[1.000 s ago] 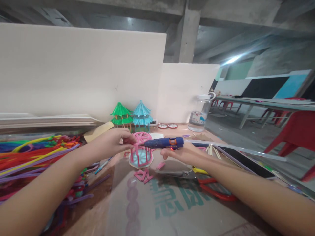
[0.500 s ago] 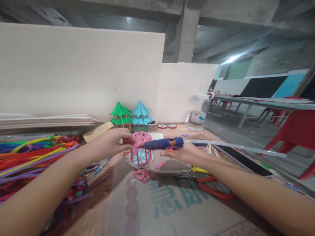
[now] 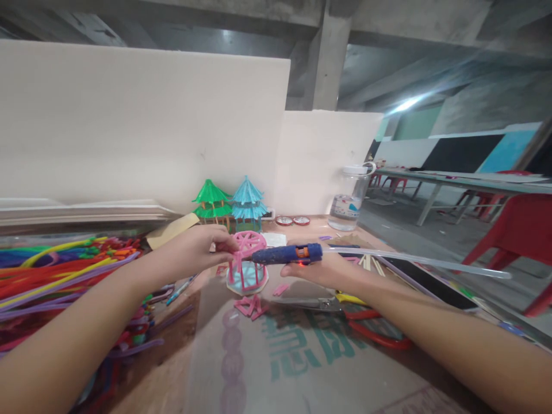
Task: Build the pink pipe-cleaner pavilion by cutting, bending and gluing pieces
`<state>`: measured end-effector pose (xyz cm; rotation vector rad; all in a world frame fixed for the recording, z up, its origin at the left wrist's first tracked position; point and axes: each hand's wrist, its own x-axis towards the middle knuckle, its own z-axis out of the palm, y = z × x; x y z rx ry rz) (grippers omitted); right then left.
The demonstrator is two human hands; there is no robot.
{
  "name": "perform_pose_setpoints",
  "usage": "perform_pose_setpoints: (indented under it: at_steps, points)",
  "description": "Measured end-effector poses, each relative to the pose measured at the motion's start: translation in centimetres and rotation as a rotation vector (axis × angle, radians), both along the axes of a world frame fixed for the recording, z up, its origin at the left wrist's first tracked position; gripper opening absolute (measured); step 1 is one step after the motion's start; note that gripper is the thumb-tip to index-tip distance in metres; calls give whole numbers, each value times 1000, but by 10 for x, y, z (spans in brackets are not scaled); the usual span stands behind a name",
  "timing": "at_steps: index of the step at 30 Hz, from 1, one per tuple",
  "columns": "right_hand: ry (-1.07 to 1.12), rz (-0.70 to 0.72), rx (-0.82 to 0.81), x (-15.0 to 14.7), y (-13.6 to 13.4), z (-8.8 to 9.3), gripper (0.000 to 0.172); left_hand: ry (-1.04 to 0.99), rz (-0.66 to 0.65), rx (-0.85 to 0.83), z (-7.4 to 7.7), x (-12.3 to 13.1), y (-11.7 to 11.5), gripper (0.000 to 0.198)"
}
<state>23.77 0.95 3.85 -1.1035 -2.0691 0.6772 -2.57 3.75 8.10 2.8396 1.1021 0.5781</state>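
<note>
My right hand is wrapped round a blue hot glue gun, its small red light lit and a long clear glue stick running out of the back. The gun lies level, its nozzle pointing left at a small pink pavilion frame that stands on a pale blue base. At the frame's upper left, the fingers of my left hand are pinched on it; their tips are partly hidden. Short pink pieces lie just in front of the frame.
Scissors with red and yellow handles lie under my right forearm. Bundles of coloured pipe cleaners fill the left side. Behind stand a green model pavilion, a blue one and a water bottle. A dark tablet-like panel lies right.
Both hands and the pink frame stay almost where they were. The rear end of the glue stick has shifted slightly to the right.
</note>
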Motion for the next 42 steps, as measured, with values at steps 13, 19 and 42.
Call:
perform_pose_setpoints:
  at_steps: [13, 19, 42]
  points:
    - [55, 35, 68, -1, -1, 0, 27, -19, 9, -20, 0, 1, -6, 18]
    - [18, -51, 18, -4, -5, 7, 26, 28, 2, -39, 7, 3, -9, 20]
    - [29, -5, -92, -2, -9, 13, 30, -18, 18, -37, 3, 3, -10, 20]
